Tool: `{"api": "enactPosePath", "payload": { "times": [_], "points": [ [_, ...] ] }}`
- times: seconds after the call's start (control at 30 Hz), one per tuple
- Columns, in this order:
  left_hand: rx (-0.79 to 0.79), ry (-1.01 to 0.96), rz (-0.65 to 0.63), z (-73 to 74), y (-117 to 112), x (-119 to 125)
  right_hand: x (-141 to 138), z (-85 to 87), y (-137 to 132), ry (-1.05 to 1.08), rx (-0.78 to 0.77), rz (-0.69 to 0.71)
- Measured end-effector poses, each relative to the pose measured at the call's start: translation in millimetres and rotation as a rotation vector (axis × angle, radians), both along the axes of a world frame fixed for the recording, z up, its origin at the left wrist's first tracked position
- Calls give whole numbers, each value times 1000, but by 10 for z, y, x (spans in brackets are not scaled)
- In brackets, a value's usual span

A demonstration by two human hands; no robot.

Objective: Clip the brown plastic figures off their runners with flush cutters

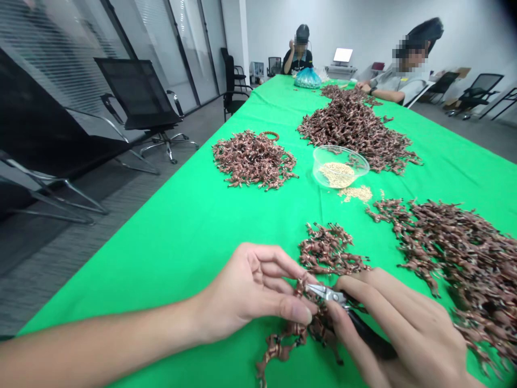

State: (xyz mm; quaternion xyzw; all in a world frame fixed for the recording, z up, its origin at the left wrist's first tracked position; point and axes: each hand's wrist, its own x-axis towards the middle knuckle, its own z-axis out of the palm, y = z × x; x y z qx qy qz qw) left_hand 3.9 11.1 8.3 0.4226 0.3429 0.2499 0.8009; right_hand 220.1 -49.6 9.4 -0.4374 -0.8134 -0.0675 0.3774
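My left hand (252, 291) pinches a chain of small brown animal figures (278, 347) between thumb and fingers. The chain hangs down and curves onto the green cloth below. In my right hand (407, 323) are pliers (330, 295) with silver jaws and black handles. Their tips point left and meet the figures at my left fingertips; whether the jaws grip a small part there I cannot tell. Just beyond my hands lies a small heap of brown figures (329, 248). More figures lie beneath the pliers, partly hidden by my right hand.
A clear bowl (319, 171) holds gold-coloured bits, with loose gold bits (357, 193) spilled beside it. Larger figure piles lie left (252, 159), far (351, 121) and right (472, 253). A blue bag (307, 78) and two seated people are at the far end. Chairs (137, 91) line the left.
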Motion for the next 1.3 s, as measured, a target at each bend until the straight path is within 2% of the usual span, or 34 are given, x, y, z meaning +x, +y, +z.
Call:
{"api": "enactPosePath", "payload": {
  "times": [0.17,0.3,0.5,1.13,1.3],
  "points": [
    [2,20,1,-9,-1,1,0,-3,46,83,-124,26],
    [9,43,73,-13,-3,18,14,25,100,147,-171,34],
    [18,43,142,-29,6,22,19,54,109,163,-153,31],
    [44,2,163,-40,-20,23,122,-14,134,122,-113,135],
    [118,-3,221,-18,-9,31,153,-11,159,120,-78,165]
  ]
}}
